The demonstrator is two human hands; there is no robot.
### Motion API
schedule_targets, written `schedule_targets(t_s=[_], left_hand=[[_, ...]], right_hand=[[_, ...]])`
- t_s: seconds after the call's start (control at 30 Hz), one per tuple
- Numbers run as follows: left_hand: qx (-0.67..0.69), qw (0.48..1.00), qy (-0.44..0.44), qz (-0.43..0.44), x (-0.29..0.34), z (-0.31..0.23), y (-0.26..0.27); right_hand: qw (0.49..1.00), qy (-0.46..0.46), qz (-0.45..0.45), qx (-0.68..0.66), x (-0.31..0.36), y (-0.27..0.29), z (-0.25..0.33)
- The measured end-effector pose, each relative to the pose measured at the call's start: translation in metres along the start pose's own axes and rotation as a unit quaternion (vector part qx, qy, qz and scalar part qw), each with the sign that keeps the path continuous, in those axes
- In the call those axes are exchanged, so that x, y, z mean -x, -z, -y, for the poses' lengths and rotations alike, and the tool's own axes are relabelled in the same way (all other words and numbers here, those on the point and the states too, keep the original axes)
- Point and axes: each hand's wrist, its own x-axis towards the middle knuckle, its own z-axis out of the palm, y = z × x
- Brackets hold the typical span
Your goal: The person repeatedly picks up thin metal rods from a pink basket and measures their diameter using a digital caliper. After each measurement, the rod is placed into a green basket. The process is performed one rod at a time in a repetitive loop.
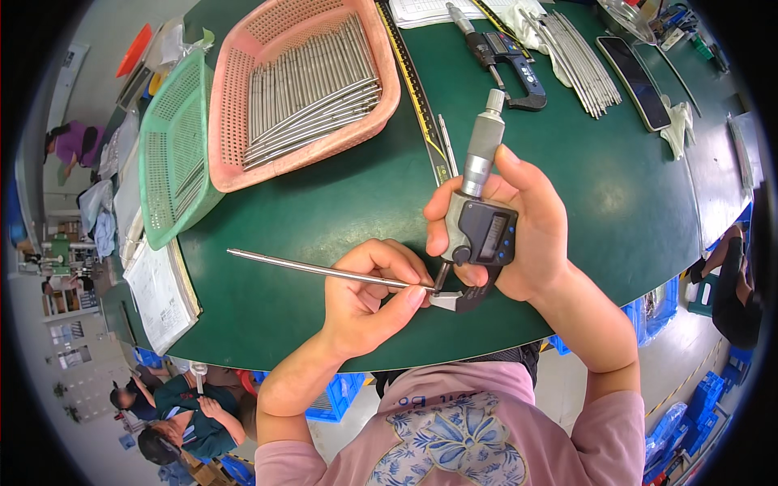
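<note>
My left hand (373, 296) pinches a thin steel rod (300, 266) near its right end; the rod's other end points out to the left over the green table. Wrapped in my right hand (531, 219) is a digital micrometer (486, 231) with a grey body, a small display and a silver thimble pointing up and away. The rod's right end sits at the micrometer's jaws, between spindle and anvil. Whether the jaws touch it, I cannot tell. Beyond my hands, a pink basket (304, 154) holds many similar rods (304, 81).
Left of the pink basket stands a green basket (154, 194) with a few rods. A steel ruler (417, 89), a second micrometer (510, 69), a row of rods (577, 65) and a phone (634, 81) lie farther back. Papers (162, 296) rest at the left edge. A co-worker (194, 421) sits beyond.
</note>
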Motion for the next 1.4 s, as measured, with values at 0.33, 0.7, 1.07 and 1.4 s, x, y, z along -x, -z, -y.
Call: schedule_targets(t_s=[0.33, 0.7, 1.07, 1.4], left_hand=[[0.010, 1.000, 0.004, -0.002, 0.001, 0.000, 0.000], [0.022, 1.000, 0.005, 0.010, -0.004, 0.002, -0.005], [0.020, 1.000, 0.007, -0.003, 0.003, 0.010, 0.003], [-0.012, 0.992, -0.126, 0.005, -0.001, 0.039, -0.006]], right_hand=[[1.000, 0.009, 0.005, 0.014, 0.002, -0.001, -0.001], [1.000, 0.020, 0.007, 0.008, 0.006, 0.004, 0.003], [0.994, 0.005, -0.082, -0.079, 0.009, -0.014, -0.003], [0.881, 0.281, 0.042, 0.378, 0.019, 0.006, -0.011]])
